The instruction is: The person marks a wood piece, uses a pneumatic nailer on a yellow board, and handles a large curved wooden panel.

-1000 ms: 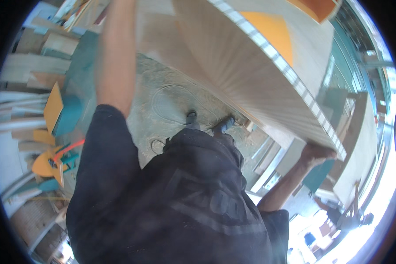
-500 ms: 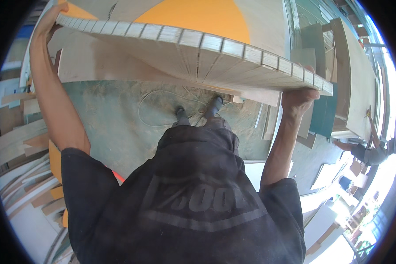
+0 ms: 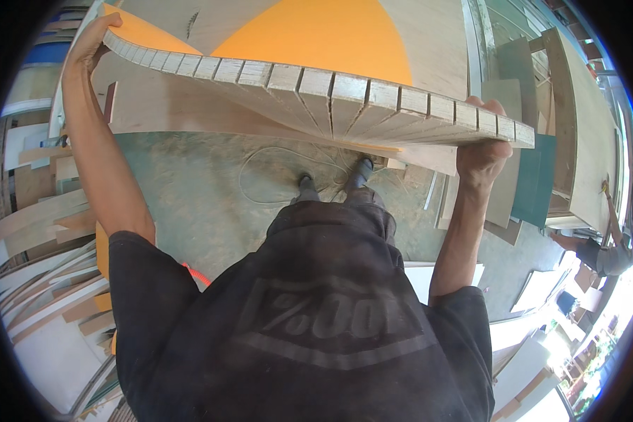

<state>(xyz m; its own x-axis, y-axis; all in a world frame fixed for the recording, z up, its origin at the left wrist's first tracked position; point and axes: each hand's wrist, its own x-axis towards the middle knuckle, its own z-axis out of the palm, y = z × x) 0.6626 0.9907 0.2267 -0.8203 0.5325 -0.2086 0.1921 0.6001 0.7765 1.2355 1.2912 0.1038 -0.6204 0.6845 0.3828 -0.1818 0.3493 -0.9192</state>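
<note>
I hold a long slotted wooden panel [image 3: 348, 90] up in front of me, with its edge toward me. Narrow parallel slots cut this edge into several blocks, and the panel bows, its left end curving upward. My left hand [image 3: 91, 41] is closed round the left end, fingertips over the top. Closed on the right end is my right hand [image 3: 484, 156], palm side beneath and fingers partly hidden behind the panel. Under and beyond the panel lies a pale board surface [image 3: 439, 42] bearing an orange rounded shape [image 3: 316, 39].
A cable [image 3: 245, 172] loops on the dusty floor [image 3: 197, 190] by my feet. Stacked offcuts and strips [image 3: 46, 281] crowd the left. At right stand a large wooden cabinet-like box [image 3: 587, 126] and a green panel [image 3: 533, 179]. Another person [image 3: 608, 253] is at the far right.
The panel bends more, its left end curving up, and the slots near its middle look wider. My left hand has shifted slightly right and down in view. Both hands keep their hold.
</note>
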